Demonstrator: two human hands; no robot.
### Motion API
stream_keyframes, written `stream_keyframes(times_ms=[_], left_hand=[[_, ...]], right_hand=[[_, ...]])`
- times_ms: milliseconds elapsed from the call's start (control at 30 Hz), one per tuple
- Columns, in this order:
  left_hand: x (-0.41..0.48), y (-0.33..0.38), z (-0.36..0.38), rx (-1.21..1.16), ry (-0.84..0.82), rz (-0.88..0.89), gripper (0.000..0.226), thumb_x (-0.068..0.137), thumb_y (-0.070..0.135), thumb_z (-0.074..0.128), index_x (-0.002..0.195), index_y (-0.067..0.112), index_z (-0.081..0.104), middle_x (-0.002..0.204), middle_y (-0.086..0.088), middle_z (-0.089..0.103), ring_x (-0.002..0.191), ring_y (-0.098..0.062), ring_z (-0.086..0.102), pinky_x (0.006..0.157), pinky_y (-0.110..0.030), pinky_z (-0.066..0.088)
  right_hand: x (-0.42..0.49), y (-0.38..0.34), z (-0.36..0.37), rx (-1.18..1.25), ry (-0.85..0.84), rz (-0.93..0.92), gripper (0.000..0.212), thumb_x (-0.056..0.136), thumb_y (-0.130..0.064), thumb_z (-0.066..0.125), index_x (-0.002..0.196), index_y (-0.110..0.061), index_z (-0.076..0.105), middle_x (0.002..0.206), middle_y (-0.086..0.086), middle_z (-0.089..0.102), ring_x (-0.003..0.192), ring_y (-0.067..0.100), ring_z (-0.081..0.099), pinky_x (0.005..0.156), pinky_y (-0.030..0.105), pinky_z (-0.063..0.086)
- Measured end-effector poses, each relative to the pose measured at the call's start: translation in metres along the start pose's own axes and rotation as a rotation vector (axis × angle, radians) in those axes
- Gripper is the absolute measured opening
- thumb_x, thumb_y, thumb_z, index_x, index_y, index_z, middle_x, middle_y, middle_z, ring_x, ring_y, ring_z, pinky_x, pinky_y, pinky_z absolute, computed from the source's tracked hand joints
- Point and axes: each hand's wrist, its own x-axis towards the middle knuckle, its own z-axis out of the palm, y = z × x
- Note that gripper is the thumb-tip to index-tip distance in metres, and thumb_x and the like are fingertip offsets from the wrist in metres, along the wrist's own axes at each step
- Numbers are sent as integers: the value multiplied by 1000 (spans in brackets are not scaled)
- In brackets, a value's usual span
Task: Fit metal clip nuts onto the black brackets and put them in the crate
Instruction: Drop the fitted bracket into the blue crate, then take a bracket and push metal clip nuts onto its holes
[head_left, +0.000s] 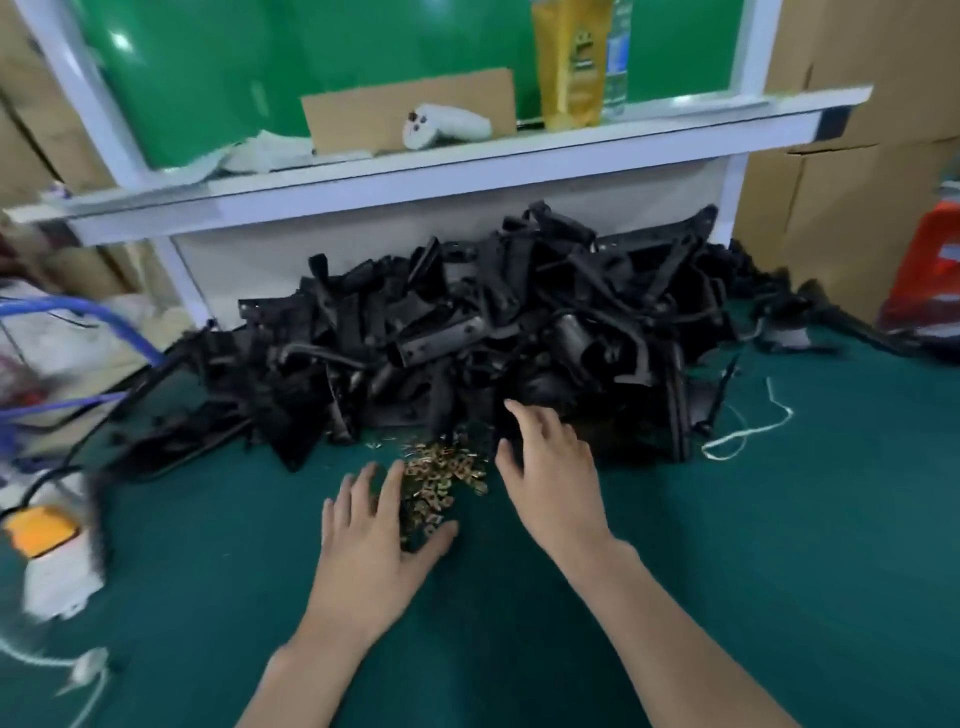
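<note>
A big heap of black brackets (493, 332) lies on the green table against a white shelf frame. In front of it sits a small pile of gold-coloured metal clip nuts (441, 478). My left hand (374, 540) hovers flat with spread fingers at the left edge of the clip nuts. My right hand (550, 467) is spread too, its fingertips at the front of the bracket heap, just right of the nuts. Neither hand holds anything. No crate is in view.
A white shelf (415, 171) above the heap carries cardboard, a white glove, a yellow pouch and a bottle. White string (748, 431) lies right of the heap. Blue tubing (88, 317) and an orange-and-white device (52, 556) sit at the left; cardboard boxes (852, 156) stand at the right.
</note>
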Motion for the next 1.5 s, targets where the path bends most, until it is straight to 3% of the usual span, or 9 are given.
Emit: stream_keyframes(times_ms=[100, 300, 500, 767, 933, 1033, 1167, 1333, 1500], left_hand=[[27, 3, 8, -55, 4, 9, 95, 86, 81, 33, 161, 28, 10, 167, -6, 13, 154, -25, 9, 126, -42, 10], [63, 11, 18, -99, 56, 57, 77, 95, 64, 48, 156, 22, 27, 150, 2, 47, 137, -22, 43, 117, -38, 30], [60, 6, 20, -177, 161, 166, 71, 100, 51, 50, 159, 27, 19, 151, 1, 44, 135, -22, 44, 112, -38, 36], [52, 18, 3, -259, 379, 229, 66, 100, 36, 54, 156, 15, 28, 145, -8, 44, 129, -27, 48, 105, -42, 46], [32, 32, -9, -495, 396, 323, 70, 100, 46, 55, 158, 29, 20, 153, 10, 31, 139, -9, 41, 106, -27, 42], [18, 48, -9, -664, 260, 344, 54, 100, 53, 50, 150, 49, 28, 143, 26, 44, 133, 3, 45, 101, -7, 37], [6, 64, -5, -898, 105, 260, 9, 105, 39, 49, 106, 44, 56, 84, 15, 69, 69, -6, 64, 58, -11, 45], [11, 64, -14, -1209, -167, 46, 21, 107, 29, 47, 96, 13, 56, 78, -3, 69, 54, -18, 57, 51, -27, 46], [7, 72, -11, -1273, -454, -9, 26, 108, 32, 41, 115, 8, 50, 79, -12, 71, 56, -24, 59, 50, -29, 47]], right_hand=[[9, -11, 15, 109, 158, 84, 62, 101, -49, 50, 151, -16, 34, 139, 3, 57, 112, 22, 63, 88, 40, 55], [46, -21, 18, 195, 312, 118, 84, 98, -57, 52, 159, -16, 11, 146, 12, 48, 118, 26, 60, 88, 42, 57], [60, -23, 14, 74, 286, 20, 38, 102, -47, 53, 130, -23, 58, 135, 10, 53, 109, 26, 62, 90, 45, 53], [30, -28, -29, 330, 467, -116, 34, 97, -42, 59, 114, -14, 67, 133, 12, 48, 103, 18, 59, 85, 47, 56], [14, -29, -72, 453, 625, -255, 29, 100, -43, 58, 107, -15, 64, 122, 0, 51, 110, 24, 56, 95, 25, 44], [8, -34, -85, 667, 535, -185, 19, 99, -50, 57, 99, -31, 58, 88, -13, 61, 83, 7, 59, 70, 16, 46], [9, -25, -83, 911, 273, 20, 25, 94, -59, 59, 94, -35, 66, 79, -3, 66, 61, 16, 60, 49, 34, 52], [8, 6, -64, 1289, -141, 244, 63, 86, -75, 41, 125, -32, 67, 123, 1, 72, 107, 18, 71, 77, 31, 58], [1, 10, -40, 1415, -252, 278, 98, 62, -90, 63, 142, -35, 52, 135, -2, 66, 124, 21, 63, 102, 41, 51]])
